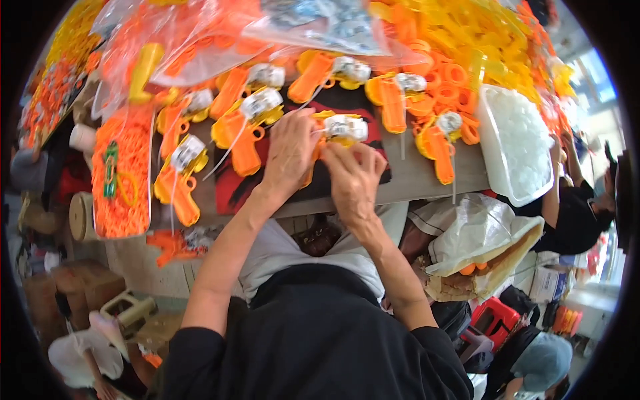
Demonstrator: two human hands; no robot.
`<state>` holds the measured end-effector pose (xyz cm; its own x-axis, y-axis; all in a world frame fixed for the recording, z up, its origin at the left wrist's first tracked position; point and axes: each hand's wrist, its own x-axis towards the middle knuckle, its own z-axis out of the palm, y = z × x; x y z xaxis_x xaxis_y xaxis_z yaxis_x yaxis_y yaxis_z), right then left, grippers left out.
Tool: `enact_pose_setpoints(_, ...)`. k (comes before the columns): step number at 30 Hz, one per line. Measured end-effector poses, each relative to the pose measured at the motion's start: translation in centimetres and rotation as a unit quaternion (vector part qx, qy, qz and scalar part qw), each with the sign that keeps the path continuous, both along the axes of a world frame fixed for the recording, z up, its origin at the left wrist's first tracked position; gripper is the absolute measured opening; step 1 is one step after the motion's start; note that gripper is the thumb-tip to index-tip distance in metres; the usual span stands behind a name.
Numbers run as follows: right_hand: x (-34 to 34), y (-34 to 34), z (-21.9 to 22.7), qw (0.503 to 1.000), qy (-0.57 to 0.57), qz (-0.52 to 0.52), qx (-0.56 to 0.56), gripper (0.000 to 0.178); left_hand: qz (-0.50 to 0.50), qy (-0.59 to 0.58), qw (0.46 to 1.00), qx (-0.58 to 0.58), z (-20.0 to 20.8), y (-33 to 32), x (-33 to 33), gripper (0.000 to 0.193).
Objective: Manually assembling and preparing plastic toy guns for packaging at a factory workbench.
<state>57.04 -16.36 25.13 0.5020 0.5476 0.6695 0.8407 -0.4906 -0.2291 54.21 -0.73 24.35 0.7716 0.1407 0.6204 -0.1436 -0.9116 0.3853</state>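
Observation:
Both hands meet over a red and black cloth (240,190) at the table's edge. Between them is an orange and yellow toy gun (345,128) with a white printed cylinder on top. My left hand (291,148) is closed around its left side. With bent fingers, my right hand (355,179) pinches it from the near side; the fingertips partly hide the orange grip. Similar toy guns lie close by: one (240,140) left of my hands, one (392,100) to the right, and several more in an arc. Thin white wires trail from some of them.
At left stands a tray (151,200) of small orange parts with a green tool (111,170) on top. A white tub (497,143) of clear pieces sits right. Orange rings (453,83), yellow parts (460,30) and plastic bags (233,33) crowd the back. An open sack (493,247) is below right.

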Motion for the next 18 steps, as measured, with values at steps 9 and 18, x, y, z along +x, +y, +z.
enact_pose_setpoints(9, 0.1, -0.4, -2.9, 0.996, -0.022, 0.067, 0.045, 0.031, -0.009, 0.117, 0.983, -0.14, -0.7, 0.5, -2.1, 0.015)
enact_pose_setpoints(18, 1.8, -0.5, -3.4, 0.993, -0.032, 0.098, 0.049, 0.034, -0.09, 0.189, 0.953, -0.221, 0.7, 3.3, 0.0, 0.025)
